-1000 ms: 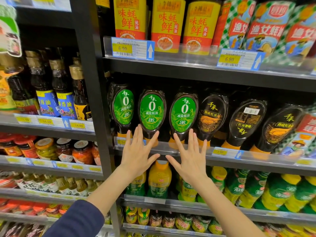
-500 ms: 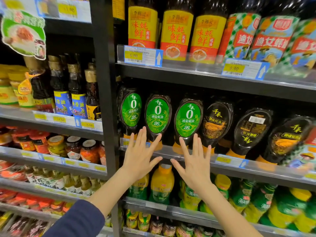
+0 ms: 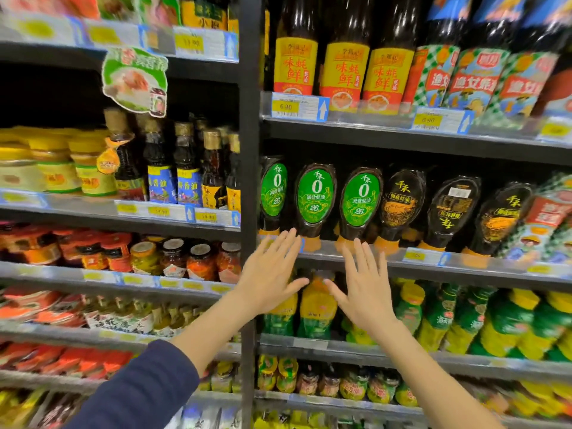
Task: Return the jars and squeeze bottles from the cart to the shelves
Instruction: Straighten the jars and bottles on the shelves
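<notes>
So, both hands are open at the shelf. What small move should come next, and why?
Probably draw both hands back for another item: the left hand and right hand are open and empty, and the green-label squeeze bottles stand in line.

Occlusion: left hand (image 3: 269, 274) covers most of a price tag (image 3: 301, 244) on the rail (image 3: 396, 267); whether it touches the rail can't be told. The right hand (image 3: 365, 289) hides part of the yellow bottles (image 3: 317, 308). Top bottles (image 3: 343, 72): caps cut off by the upper edge. Left jars (image 3: 173, 258) and packets (image 3: 86, 359) are smeared, labels illegible. Far-right prices are unreadable.
</notes>
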Demonstrator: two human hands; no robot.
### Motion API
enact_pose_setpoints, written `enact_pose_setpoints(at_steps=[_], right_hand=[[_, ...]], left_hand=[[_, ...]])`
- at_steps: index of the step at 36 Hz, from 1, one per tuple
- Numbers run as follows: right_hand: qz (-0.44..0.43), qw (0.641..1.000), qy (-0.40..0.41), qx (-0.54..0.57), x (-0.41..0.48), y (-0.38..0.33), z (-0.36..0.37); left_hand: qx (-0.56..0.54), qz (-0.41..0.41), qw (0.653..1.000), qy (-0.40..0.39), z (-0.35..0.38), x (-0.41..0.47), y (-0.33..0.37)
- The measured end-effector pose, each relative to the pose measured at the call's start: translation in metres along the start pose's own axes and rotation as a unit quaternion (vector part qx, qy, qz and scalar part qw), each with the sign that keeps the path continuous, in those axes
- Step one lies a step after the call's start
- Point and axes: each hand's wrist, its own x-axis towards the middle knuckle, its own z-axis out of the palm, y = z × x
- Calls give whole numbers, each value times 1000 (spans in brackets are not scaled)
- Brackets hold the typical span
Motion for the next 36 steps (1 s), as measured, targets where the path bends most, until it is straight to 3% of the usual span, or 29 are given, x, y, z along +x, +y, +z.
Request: enact_pose_setpoints(at_steps=[7,15,29,36], right_hand=[[28,999,-16,18,-51,-78,-27],[-25,999,-8,34,-72,-181,-50],[-171,981,46,79,-23,-361,-53],[-208,972,55,93,25,-429,-27]], left_hand=[[-2,20,999,-32,-28,-82,-44],[-2,-18,999,-46,-44,-175,-114],[39,-163,984,-65,-50,-263,-257],[43,-185,980,-53,-31,-259,-326]])
